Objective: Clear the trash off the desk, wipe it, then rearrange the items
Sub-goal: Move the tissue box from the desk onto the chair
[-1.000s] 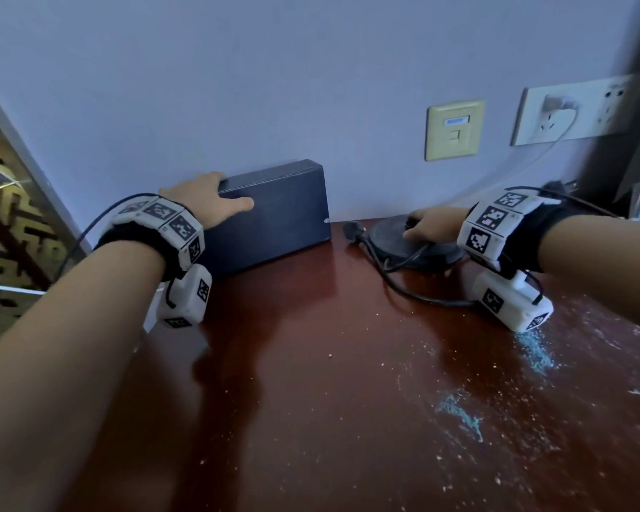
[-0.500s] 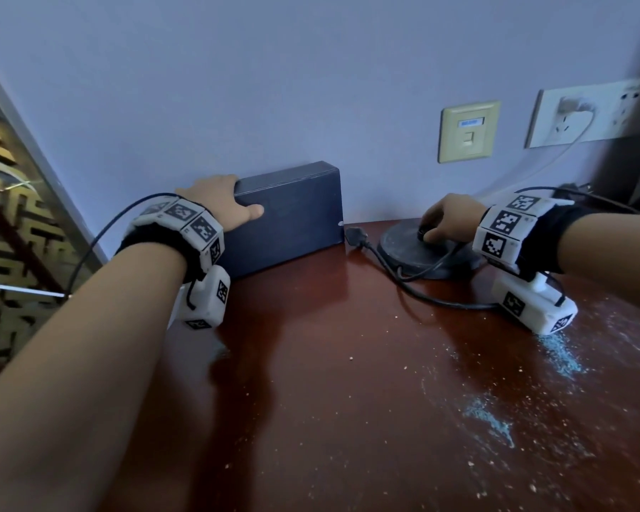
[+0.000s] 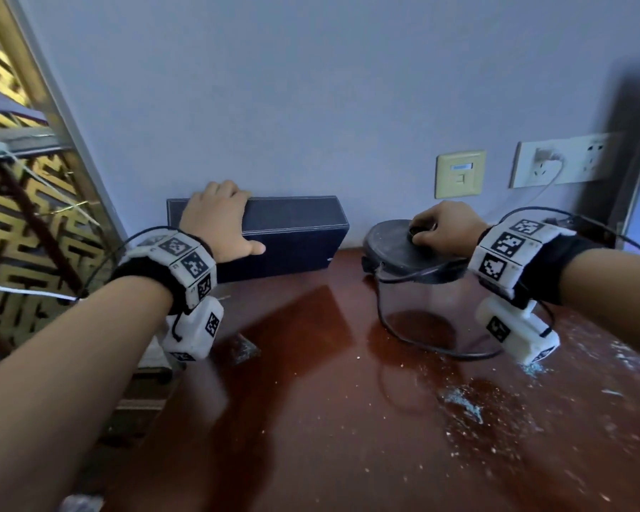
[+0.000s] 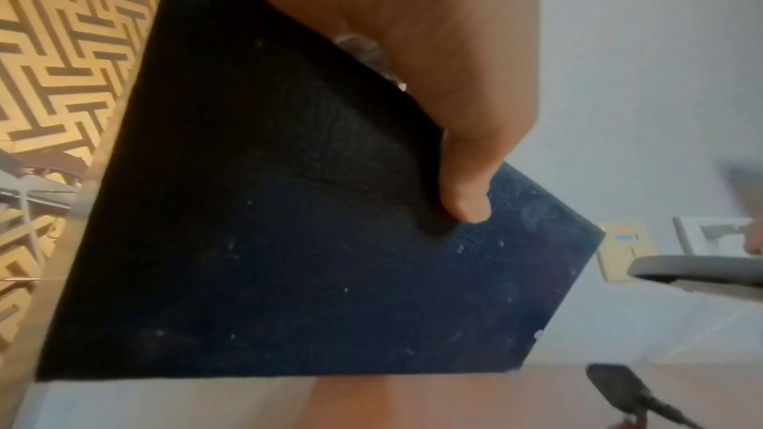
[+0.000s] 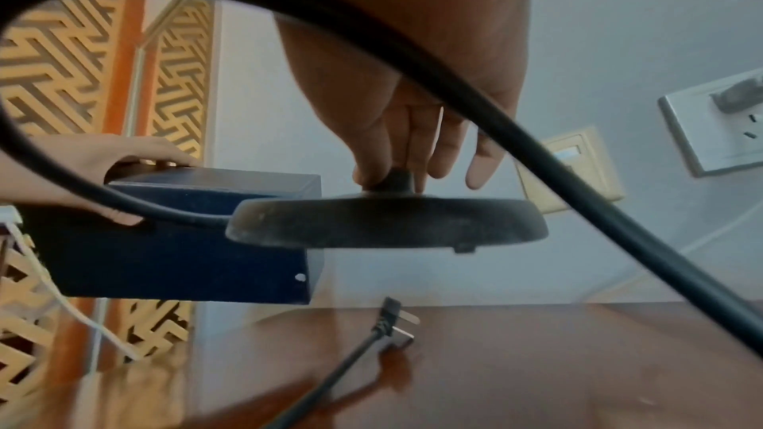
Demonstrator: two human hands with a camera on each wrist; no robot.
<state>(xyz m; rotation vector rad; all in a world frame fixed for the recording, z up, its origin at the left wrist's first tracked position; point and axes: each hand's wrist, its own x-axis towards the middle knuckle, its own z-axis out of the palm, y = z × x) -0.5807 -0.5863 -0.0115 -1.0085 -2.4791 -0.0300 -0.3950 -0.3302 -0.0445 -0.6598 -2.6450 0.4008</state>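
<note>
1. The dark blue box [image 3: 274, 238] and the round black base [image 3: 403, 249] are both held clear of the counter [image 3: 311, 400], near the wall. In the right wrist view, open air shows under each of them.
2. The left hand [image 3: 218, 219] clasps the box over its top edge, with the thumb [image 4: 466, 204] pressed on the front face. The right hand [image 3: 446, 227] pinches the small knob [image 5: 392, 180] at the middle of the base.
3. The black cord [image 3: 422, 341] trails from the base in a loop onto the counter, and its plug [image 5: 392, 315] lies loose there.
4. To do this well, I judge both items should stay level and go well aside. The cord needs gathering so the plug does not drag through the pale crumbs and smears [image 3: 462, 404].
5. A knob pinch is a thin hold, so the base may tip.
</note>
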